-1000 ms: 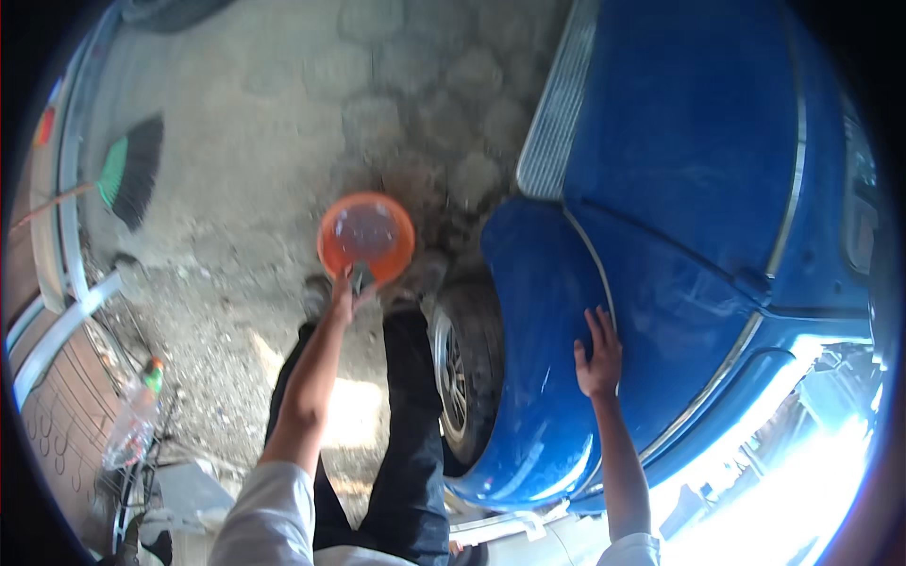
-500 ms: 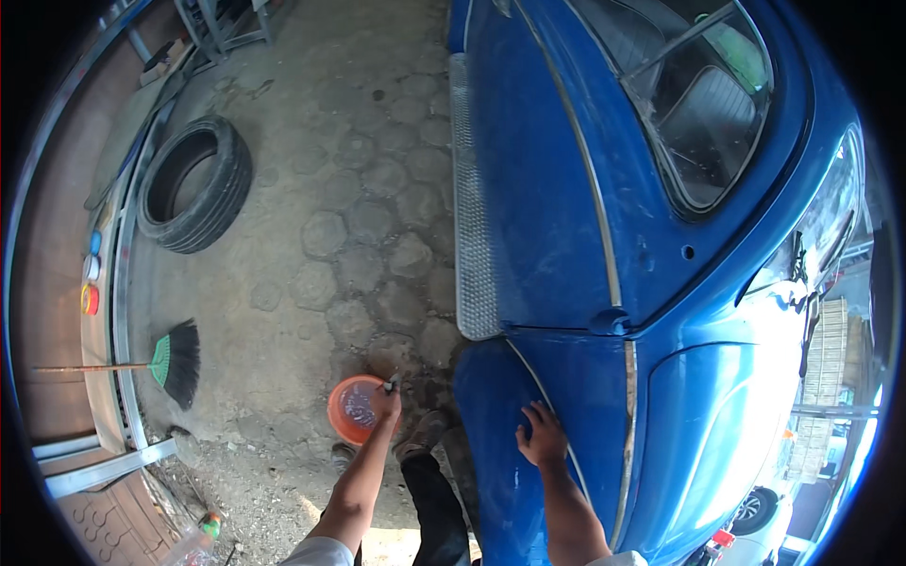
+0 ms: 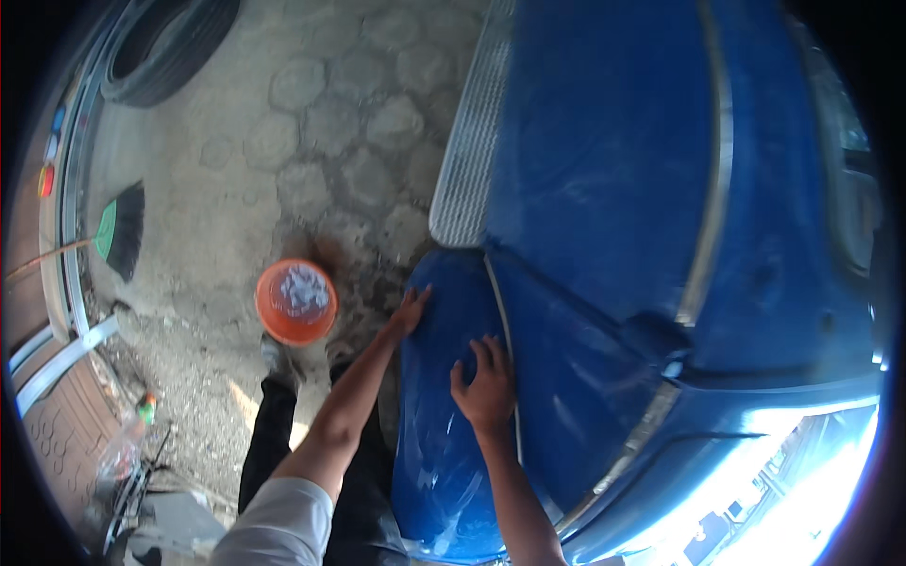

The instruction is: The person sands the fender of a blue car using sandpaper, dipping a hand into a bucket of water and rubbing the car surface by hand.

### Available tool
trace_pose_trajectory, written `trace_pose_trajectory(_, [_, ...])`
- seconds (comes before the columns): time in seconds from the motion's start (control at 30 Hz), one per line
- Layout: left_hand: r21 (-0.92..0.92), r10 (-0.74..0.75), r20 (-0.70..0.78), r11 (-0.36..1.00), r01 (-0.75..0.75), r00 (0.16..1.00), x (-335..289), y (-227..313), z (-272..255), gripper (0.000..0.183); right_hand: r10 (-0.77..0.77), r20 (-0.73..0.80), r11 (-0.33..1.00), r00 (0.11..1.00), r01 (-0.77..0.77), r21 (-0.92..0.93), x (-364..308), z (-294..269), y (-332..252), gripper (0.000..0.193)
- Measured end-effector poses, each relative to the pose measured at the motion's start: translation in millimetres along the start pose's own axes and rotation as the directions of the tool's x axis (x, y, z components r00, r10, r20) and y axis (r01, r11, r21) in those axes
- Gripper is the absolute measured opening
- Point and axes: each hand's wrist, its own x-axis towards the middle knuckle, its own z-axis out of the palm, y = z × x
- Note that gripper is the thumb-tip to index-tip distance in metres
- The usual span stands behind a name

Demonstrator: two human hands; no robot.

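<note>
My left hand [image 3: 411, 310] is at the front outer edge of the car's blue fender [image 3: 444, 415], with a finger pointing along the painted surface. Its other fingers are curled over something small that I cannot make out. My right hand [image 3: 487, 385] rests on the same fender beside the metal trim strip [image 3: 504, 316]. Its fingers are spread and nothing is in them. An orange basin [image 3: 267, 316] of cloudy, foamy water stands on the ground to the left of my hands.
A ribbed metal running board [image 3: 462, 189] extends ahead along the car. At left are a broom [image 3: 123, 231], a tyre [image 3: 170, 71] and a metal rail [image 3: 61, 368]. My shoe [image 3: 272, 351] is just below the basin. The ground is hexagonal paving and gravel.
My left hand has moved right, from over the basin with a small dark thing in it, to the fender. My right hand stays on the fender. The view has shifted closer to the car.
</note>
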Motion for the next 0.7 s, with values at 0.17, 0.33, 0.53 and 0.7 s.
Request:
trace_pose_trajectory(0.17, [-0.054,0.029,-0.021,0.998,-0.03,0.999,46.3,-7.6,-27.3,0.089,0.014,0.113,0.994,0.993,-0.025,0.102,27.0,4.9,-12.7,0.038])
trace_pose_trajectory(0.33, [-0.022,-0.043,-0.011,0.999,0.043,0.999,45.0,27.2,-11.0,0.083,0.022,0.277,0.948,0.961,-0.108,0.3,32.3,-14.9,2.9,0.04])
trace_pose_trajectory(0.53, [0.675,0.404,0.277,0.563,-0.476,0.872,-49.5,101.6,31.2,0.068,-0.036,0.347,0.955,0.937,-0.07,0.29,29.0,-20.7,5.3,0.044])
trace_pose_trajectory(0.7, [0.738,0.211,0.113,0.637,-0.225,0.971,24.5,105.4,7.6,0.061,-0.009,0.356,0.928,0.934,-0.125,0.35,39.2,-11.1,-5.8,0.045])
